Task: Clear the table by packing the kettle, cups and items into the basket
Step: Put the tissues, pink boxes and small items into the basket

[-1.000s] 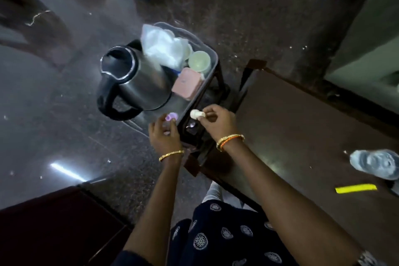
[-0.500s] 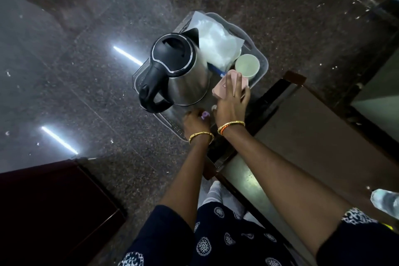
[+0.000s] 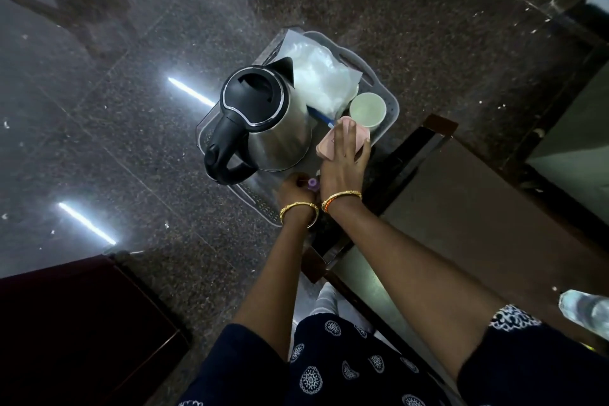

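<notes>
A grey plastic basket (image 3: 389,99) sits on a dark stand beside the table. Inside it stand a steel kettle (image 3: 273,128) with a black lid and handle, a white plastic bag (image 3: 319,82) and a pale green cup (image 3: 367,109). My right hand (image 3: 342,165) lies flat on a pink box (image 3: 324,145) in the basket, fingers spread over it. At the basket's near edge my left hand (image 3: 295,191) is closed around a small purple item (image 3: 312,183). A blue stick (image 3: 321,119) lies between the kettle and the bag.
The brown table (image 3: 478,224) runs along the right, with a clear plastic bottle (image 3: 583,306) at its near right edge. A dark wooden piece of furniture (image 3: 66,323) stands at the lower left. Speckled stone floor surrounds the basket.
My right hand no longer holds the small white item and now rests on the pink box. My view has shifted to look more straight down on the basket.
</notes>
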`<state>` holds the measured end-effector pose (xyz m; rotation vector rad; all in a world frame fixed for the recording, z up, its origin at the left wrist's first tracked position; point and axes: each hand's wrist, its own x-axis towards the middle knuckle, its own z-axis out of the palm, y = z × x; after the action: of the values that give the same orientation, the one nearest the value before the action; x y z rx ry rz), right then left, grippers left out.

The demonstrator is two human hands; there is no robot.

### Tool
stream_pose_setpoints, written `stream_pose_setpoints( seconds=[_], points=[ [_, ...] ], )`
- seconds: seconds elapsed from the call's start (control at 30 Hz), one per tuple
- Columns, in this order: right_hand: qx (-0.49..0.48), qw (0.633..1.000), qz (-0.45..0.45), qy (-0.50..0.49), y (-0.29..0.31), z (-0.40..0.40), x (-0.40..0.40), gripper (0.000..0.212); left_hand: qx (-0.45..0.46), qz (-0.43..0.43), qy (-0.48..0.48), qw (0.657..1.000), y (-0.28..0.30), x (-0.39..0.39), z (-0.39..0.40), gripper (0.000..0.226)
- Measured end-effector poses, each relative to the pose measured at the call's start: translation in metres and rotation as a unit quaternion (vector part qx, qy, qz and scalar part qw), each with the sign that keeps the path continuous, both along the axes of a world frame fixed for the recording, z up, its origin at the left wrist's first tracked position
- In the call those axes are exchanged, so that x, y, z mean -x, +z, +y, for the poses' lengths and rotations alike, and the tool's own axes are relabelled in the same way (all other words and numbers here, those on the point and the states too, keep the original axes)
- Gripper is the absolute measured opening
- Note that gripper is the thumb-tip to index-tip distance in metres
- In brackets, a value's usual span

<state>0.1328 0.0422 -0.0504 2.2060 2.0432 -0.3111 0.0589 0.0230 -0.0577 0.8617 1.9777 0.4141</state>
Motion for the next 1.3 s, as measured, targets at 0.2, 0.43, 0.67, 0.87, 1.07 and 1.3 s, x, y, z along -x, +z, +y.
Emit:
stream_pose_setpoints(
  seconds=[0.2,0.43,0.67,0.87,1.07,1.3],
  points=[
    [-0.181,0.969,0.165,-0.032,0.015,-0.045,-0.026,0.013,-0.052,0.082,-0.003,0.995,0.012,-0.001,-0.016,0.026],
    [-0.240,0.894,0.276,-0.261,0.016,-0.158,-0.121,0.024,-0.224,0.100,-0.078,0.966,0.034,-0.069,-0.089,0.023],
    [-0.111,0.786,0.261,-0.549,-0.008,-0.299,-0.243,0.007,-0.054,0.068,-0.516,0.852,0.011,-0.194,-0.190,0.023],
    [0.008,0.650,0.286,-0.704,-0.049,-0.372,-0.335,0.024,0.110,0.077,-0.635,0.761,-0.014,-0.288,-0.252,0.031],
    [0.077,0.616,0.312,-0.720,-0.094,-0.390,-0.397,0.043,0.145,0.082,-0.647,0.744,-0.045,-0.343,-0.284,0.027],
    [0.066,0.571,0.312,-0.757,-0.103,-0.388,-0.403,0.026,0.153,0.106,-0.621,0.762,-0.057,-0.356,-0.291,0.028]
  ],
)
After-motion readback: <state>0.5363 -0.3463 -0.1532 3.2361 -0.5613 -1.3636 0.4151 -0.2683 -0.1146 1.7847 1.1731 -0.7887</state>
